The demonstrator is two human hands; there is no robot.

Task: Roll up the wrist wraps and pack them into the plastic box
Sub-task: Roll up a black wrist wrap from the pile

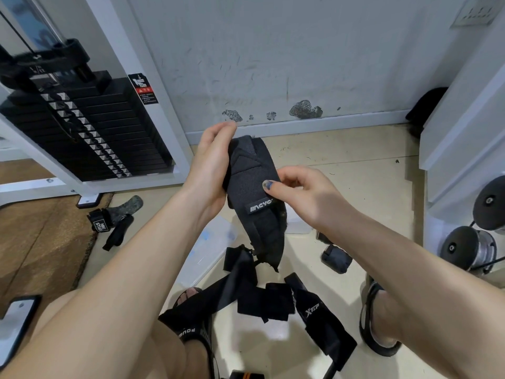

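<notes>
- The left hand (210,165) is holding up a dark grey woven fabric wrist wrap (252,187) above the floor, its fingers curled round the wrap's upper left edge, so that grip is closing on the wrap.
- The right hand (306,192) is pressing its thumb onto the front of the same wrap, just above a small black label with pale lettering (261,207), with the fingers bent behind the wrap's right edge; this grip is pinching the wrap too.
- The wrap is hanging nearly upright, tilting a little, and its lower end is dangling loose over the pile below.
- A clear plastic box (299,224) is sitting on the beige tiled floor (341,149) right behind the hanging wrap, mostly hidden by it and by the right hand.
- A clear flat plastic lid (210,250) is lying on the floor under the left forearm.
- A heap of loose black straps and wraps (262,294) is sprawling on the floor between the person's sandalled feet.
- One rolled dark grey wrap (336,258) is resting on the floor just right of the hanging one.
- Black lifting straps (114,220) are lying near the edge of a brown mat (41,242), beside a black weight stack (90,132) in a white frame.
</notes>
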